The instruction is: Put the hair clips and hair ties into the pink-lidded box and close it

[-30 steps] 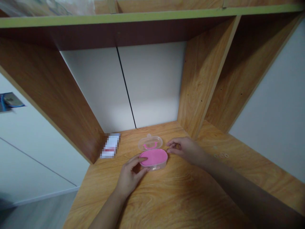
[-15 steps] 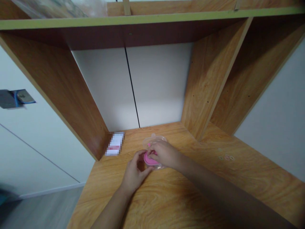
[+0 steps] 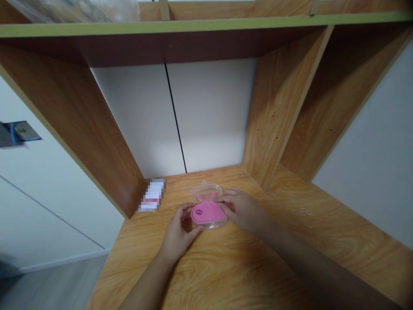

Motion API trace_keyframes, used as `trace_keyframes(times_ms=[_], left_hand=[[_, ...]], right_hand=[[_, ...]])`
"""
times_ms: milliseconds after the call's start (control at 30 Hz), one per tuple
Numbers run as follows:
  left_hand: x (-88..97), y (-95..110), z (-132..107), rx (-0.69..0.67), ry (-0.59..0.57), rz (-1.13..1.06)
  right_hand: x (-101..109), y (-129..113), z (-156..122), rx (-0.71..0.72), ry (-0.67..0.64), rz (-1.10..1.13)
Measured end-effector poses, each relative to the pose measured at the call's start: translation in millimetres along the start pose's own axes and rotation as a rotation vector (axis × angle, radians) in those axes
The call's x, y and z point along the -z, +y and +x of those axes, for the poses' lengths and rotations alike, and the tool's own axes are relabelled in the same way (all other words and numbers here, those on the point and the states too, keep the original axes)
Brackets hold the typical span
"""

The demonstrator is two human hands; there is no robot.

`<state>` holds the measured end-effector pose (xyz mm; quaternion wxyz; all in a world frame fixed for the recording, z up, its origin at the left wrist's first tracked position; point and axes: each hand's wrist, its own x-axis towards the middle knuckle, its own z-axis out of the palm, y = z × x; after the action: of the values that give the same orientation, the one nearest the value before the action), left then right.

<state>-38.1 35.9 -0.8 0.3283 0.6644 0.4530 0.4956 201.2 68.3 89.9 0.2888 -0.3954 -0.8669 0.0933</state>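
A small clear plastic box [image 3: 213, 225] sits on the wooden desktop with its clear lid [image 3: 206, 187] folded open toward the back. Across the top of the box lies a flat pink oval piece [image 3: 211, 212], bearing a dark mark of overlapping rings near its left end. My left hand [image 3: 179, 234] curves around the left end, thumb in front and fingers behind. At the right end, my right hand [image 3: 240, 209] has its thumb and fingers closed on the rim; whether they grip the pink piece or only the box is hard to tell. A pink strip shows by the hinge.
Several small pale and pink rings [image 3: 302, 211] lie on the desktop to the right. A blurred-out card or phone [image 3: 152, 195] rests against the left wooden panel [image 3: 80, 125]. An upright divider [image 3: 284, 107] and a shelf with a yellow-green edge [image 3: 206, 25] frame the space.
My right hand has moved off the top of the pink piece to its right end, uncovering its surface and the dark ring mark. My left hand keeps its place at the box.
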Motion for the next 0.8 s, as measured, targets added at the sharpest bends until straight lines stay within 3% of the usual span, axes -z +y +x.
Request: trace_keyframes(times_ms=[133,333,433,533,800], left_hand=[[0.0,0,0,0.014,-0.002,0.017],[-0.2,1,0,0.045,-0.001,0.027],[-0.4,1,0,0.045,0.007,0.032],[-0.7,2,0,0.046,0.011,0.041],[-1.1,3,-1,0.049,0.001,0.037]], right_hand=[[19,44,-50,-0.148,0.039,-0.08],[64,170,-133,-0.504,0.187,-0.298],[87,212,-156,-0.722,0.167,-0.249],[98,223,-160,-0.811,0.099,-0.111],[95,212,-133,-0.797,-0.035,0.086]])
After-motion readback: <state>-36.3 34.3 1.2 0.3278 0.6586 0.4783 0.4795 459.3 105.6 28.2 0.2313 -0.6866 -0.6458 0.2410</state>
